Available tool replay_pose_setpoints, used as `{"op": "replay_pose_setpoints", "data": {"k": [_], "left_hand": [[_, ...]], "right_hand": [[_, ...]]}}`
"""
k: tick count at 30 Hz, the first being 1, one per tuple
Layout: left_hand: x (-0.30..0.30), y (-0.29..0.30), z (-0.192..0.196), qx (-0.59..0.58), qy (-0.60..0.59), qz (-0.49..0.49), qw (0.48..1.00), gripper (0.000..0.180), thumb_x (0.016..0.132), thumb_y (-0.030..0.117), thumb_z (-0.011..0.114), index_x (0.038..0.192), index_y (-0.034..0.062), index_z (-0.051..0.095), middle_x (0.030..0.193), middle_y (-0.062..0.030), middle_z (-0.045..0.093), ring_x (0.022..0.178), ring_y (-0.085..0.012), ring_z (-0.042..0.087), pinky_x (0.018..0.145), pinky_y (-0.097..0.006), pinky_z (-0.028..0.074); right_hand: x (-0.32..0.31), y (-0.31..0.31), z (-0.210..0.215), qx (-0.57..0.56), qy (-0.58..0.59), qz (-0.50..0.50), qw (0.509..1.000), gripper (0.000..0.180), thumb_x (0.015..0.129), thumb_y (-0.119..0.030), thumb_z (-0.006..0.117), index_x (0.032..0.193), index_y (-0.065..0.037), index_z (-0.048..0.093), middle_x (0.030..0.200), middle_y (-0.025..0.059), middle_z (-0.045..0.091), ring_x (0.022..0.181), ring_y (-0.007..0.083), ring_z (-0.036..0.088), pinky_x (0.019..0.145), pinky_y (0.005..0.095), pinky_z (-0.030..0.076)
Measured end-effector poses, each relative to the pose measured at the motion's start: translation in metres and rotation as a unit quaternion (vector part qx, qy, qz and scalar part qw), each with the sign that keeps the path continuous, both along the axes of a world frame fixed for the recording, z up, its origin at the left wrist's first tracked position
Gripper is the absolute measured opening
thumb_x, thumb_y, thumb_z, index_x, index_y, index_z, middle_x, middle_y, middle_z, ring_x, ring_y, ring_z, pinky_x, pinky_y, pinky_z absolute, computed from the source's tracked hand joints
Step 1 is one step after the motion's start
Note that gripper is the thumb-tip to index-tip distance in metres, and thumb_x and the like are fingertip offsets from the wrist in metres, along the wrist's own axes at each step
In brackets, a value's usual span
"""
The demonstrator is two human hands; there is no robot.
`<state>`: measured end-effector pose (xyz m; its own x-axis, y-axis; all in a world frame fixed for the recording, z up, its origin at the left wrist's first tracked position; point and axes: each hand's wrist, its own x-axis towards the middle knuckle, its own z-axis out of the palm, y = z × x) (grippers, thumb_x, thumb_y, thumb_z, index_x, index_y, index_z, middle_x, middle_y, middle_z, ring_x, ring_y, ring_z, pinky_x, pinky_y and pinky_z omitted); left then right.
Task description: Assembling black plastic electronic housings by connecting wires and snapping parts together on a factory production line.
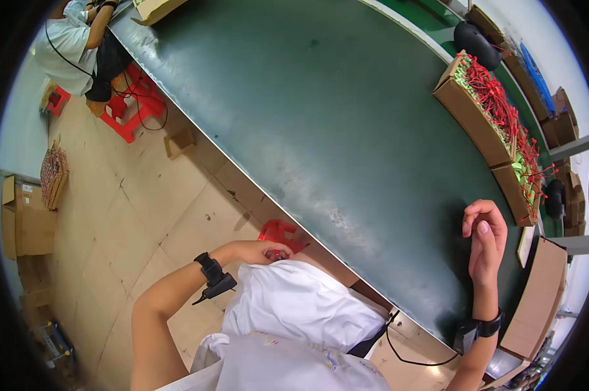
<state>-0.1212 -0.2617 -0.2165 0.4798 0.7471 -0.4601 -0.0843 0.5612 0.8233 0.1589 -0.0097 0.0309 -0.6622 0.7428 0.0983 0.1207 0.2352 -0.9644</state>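
My right hand [486,244] is raised over the right end of the dark green table [346,124]. Its fingers bend loosely, with the thumb apart from them, and I see nothing in the palm. Just beyond it stand open cardboard boxes [470,117] full of small parts with red and light green ends. My left hand [263,252] is low beside my lap, off the table's near edge. Its fingers curl inward around a small dark spot, too small to name. Black devices are strapped to both wrists.
A co-worker [70,55] sits at the far left by a red stool [135,104]. Another red stool [281,233] is beside my left hand. A cardboard flap [535,300] rises at the right, and a black cable [405,358] hangs at the near edge. Cartons [30,221] stand on the floor.
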Motion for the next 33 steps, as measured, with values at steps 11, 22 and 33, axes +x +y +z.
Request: {"op": "replay_pose_setpoints", "data": {"k": [11, 22, 33], "left_hand": [[-0.001, -0.004, -0.009, 0.047, 0.138, -0.033, 0.989, 0.034, 0.079, 0.014, 0.067, 0.111, 0.0071, 0.059, 0.113, -0.0093, 0.052, 0.092, -0.0207, 0.048, 0.082, -0.032, 0.041], [-0.001, -0.007, -0.024, 0.08, 0.138, -0.019, 0.987, 0.036, 0.078, 0.016, 0.067, 0.113, 0.009, 0.06, 0.102, -0.0108, 0.057, 0.103, -0.0265, 0.044, 0.09, -0.035, 0.037], [-0.052, 0.012, 0.062, 0.094, 0.206, 0.329, 0.917, 0.016, 0.085, 0.013, 0.056, 0.082, 0.0003, 0.064, 0.07, -0.0018, 0.061, 0.067, -0.0087, 0.056, 0.062, -0.025, 0.043]], "right_hand": [[0.0, -0.002, 0.002, 0.017, -0.011, -0.009, 1.0, 0.034, 0.085, -0.033, 0.055, 0.095, 0.0, 0.055, 0.073, 0.0026, 0.047, 0.064, 0.0097, 0.044, 0.059, 0.0216, 0.034], [0.001, -0.002, 0.001, 0.02, -0.018, -0.011, 1.0, 0.036, 0.085, -0.035, 0.055, 0.095, 0.0, 0.055, 0.073, 0.0029, 0.047, 0.065, 0.0102, 0.044, 0.059, 0.0217, 0.034], [-0.001, -0.001, 0.003, 0.006, -0.009, -0.018, 1.0, 0.036, 0.085, -0.034, 0.056, 0.095, 0.0, 0.056, 0.075, 0.0022, 0.048, 0.065, 0.0091, 0.045, 0.059, 0.0212, 0.035]]}}
